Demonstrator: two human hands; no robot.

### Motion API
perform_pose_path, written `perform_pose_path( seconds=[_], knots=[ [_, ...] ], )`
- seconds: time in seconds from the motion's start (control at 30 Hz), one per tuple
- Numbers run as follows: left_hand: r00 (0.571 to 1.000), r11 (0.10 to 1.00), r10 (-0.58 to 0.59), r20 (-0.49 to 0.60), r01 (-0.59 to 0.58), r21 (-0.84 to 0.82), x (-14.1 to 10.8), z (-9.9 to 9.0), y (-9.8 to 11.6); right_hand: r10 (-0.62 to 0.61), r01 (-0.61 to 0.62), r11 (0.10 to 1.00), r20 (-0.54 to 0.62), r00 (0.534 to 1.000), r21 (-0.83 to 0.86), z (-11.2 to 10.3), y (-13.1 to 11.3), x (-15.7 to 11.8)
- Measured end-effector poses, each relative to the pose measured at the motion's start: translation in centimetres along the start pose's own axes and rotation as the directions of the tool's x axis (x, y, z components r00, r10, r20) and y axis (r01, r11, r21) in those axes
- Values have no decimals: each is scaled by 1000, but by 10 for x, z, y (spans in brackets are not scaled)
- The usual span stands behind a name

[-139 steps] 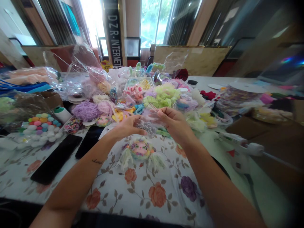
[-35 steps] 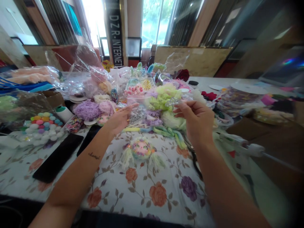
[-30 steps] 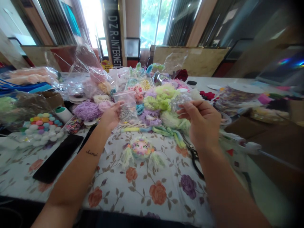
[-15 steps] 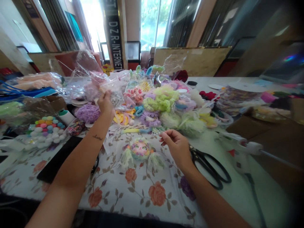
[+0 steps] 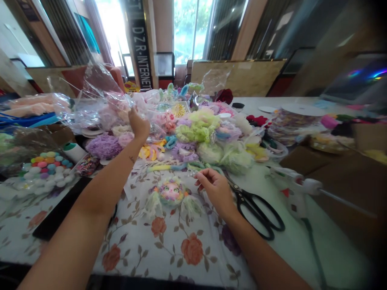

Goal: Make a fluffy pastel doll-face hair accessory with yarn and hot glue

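My left hand [image 5: 139,123] reaches into the heap of clear plastic bags [image 5: 101,90] and pink material at the back left; its fingers are mostly hidden. My right hand [image 5: 215,188] hovers over the cloth with thumb and fingers pinched together. Small clear beads [image 5: 192,173] show by its fingertips, but whether they are in the pinch is unclear. Between my forearms lies a small doll face [image 5: 171,191] with green eyes, a flowery rim and pale green tulle tufts at both sides. Black-handled scissors [image 5: 256,209] lie right of my right wrist.
A yellow-and-blue cord [image 5: 166,167] lies behind the doll face. Green tulle [image 5: 199,125] and purple trim [image 5: 104,146] pile up beyond. Pompoms [image 5: 50,165] and a dark flat object [image 5: 62,209] are at left; a glue gun [image 5: 293,181] and a cardboard box [image 5: 341,177] at right.
My left hand has shifted deeper into the bags, and the small bag of silvery bits beside it no longer shows. My right hand keeps its pinch. The whole view has swung slightly right.
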State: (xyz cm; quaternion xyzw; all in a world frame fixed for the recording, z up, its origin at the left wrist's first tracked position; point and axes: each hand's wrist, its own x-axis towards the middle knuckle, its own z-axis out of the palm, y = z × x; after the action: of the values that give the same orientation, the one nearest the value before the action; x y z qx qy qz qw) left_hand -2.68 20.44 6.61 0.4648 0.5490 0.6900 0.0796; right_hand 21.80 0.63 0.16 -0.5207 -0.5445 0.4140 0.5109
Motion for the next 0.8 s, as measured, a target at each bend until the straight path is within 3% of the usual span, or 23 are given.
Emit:
perform_pose_path(
  seconds=[0.07,0.1,0.17,0.2,0.23,0.3,0.37,0.4,0.47,0.6,0.73,0.8],
  knots=[
    [993,995,98,71,-97,-24,-17,-14,22,-9,9,1000,27,1000,5,1,2,0],
    [980,997,74,186,-66,-52,-29,-23,33,-15,15,1000,38,999,8,2,2,-1],
    [897,997,10,442,26,-76,-61,-41,51,-28,27,1000,54,998,13,3,3,-2],
    [837,996,-1,547,49,-74,-78,-50,58,-38,37,999,61,997,14,4,2,-2],
    [735,995,-20,678,79,-56,-96,-59,63,-53,52,999,70,996,13,5,1,-3],
    [583,993,-71,809,114,5,-128,-74,68,-95,94,995,86,992,13,6,-1,-6],
    [471,988,-115,875,145,52,-150,-83,69,-138,136,990,108,985,23,9,-4,-8],
    [440,988,-118,890,145,60,-157,-85,69,-153,150,988,121,981,32,11,-5,-9],
    [424,986,-116,898,161,51,-163,-87,68,-171,163,984,135,976,68,13,-6,-11],
    [435,971,-140,889,237,37,-162,-90,68,-171,152,978,131,977,140,19,-3,-11],
    [408,953,-192,893,294,71,-160,-92,69,-186,178,981,113,976,72,21,-3,-9],
    [420,934,-216,881,352,61,-158,-94,65,-187,185,982,75,980,27,17,-3,-7]
  ],
)
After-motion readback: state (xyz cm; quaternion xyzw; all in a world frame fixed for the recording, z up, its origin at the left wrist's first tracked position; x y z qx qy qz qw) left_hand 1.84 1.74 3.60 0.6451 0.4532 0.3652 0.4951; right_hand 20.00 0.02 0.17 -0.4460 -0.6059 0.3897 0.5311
